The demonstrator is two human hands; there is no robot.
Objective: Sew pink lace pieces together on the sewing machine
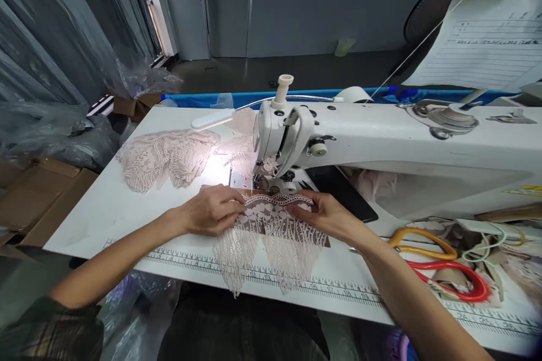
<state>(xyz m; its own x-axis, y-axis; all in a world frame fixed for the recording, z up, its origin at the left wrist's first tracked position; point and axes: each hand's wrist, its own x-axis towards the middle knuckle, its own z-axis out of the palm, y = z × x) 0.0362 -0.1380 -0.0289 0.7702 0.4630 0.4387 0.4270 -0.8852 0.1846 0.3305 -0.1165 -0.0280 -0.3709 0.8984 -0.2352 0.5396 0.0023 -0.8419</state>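
Observation:
A pale pink lace piece [271, 237] lies on the white table [105, 208] just in front of the needle of a white sewing machine [381, 146]. My left hand [214, 208] pinches the lace's left top edge with fingers pressed together. My right hand [326, 213] grips the right top edge the same way. The lace's lower fringe hangs over the table's front edge. A lamp lights the needle area.
A pile of matching lace pieces [167, 158] lies at the back left. Yellow-handled scissors [423, 237] and red-handled scissors [453, 279] rest at the right. A ruler strip [347, 289] runs along the front edge. Cardboard boxes [38, 197] and plastic bags stand to the left.

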